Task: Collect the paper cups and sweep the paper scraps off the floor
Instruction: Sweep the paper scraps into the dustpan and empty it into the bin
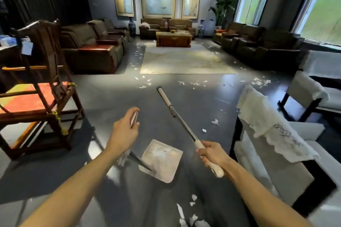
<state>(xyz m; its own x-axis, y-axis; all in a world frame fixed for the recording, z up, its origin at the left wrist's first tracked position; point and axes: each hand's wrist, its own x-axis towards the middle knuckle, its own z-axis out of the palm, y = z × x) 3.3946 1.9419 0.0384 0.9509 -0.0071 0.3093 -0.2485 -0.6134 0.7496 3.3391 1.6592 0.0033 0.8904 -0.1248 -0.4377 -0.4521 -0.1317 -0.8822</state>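
My right hand (212,155) grips the cream handle of a broom (177,116), whose shaft points forward and up with the brush head raised off the floor. My left hand (127,129) holds the top of a dustpan handle. The pale dustpan (162,160) hangs just above the dark floor between my arms, with some white scraps in it. Paper scraps (191,83) lie scattered across the floor ahead, near the rug's edge, by the white chair (215,121) and close to my feet (190,214). I see no paper cups.
A wooden chair (36,86) with a red cushion stands at the left. White covered chairs (267,134) stand at the right. Brown sofas (92,48) line both sides, a pale rug (184,59) and a coffee table (173,38) lie further ahead.
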